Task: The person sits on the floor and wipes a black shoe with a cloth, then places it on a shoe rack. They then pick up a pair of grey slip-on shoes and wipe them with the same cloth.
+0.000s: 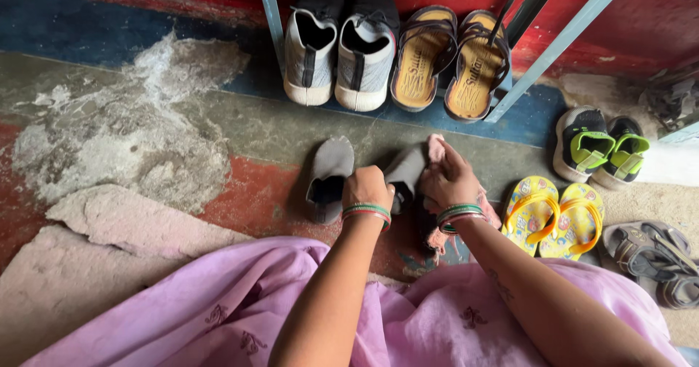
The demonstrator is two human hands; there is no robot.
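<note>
Grey fabric shoes are the work in hand in the head view, at the centre of the frame. The left hand [368,188] is closed on the heel end of the right-lying grey shoe [405,172], holding it steady. The right hand [450,181] presses a pink cloth [437,148] against that shoe's far side, fingers curled over the cloth so that it is gripped against the upper. Judging from this, the wiping of this shoe is under way and not finished: the cloth covers only one side. Its mate, the second grey shoe [329,178], lies just beside it to the left on the floor, touched by neither hand, so it looks either done or waiting; the picture cannot tell which.

Around them, at the top of the frame, a pair of grey and black sneakers [338,46] and a pair of brown sandals [451,61] stand in a row under a blue metal frame [557,46]. At the right sit small green and black shoes [601,145], yellow flip-flops [557,218] and grey strap sandals [652,261]. The yellow flip-flops lie near the right wrist and crowd that side. Cracked, flaking concrete floor [138,134] fills the left. Pink-violet skirt cloth [240,309] spreads across the bottom, close under both forearms.
</note>
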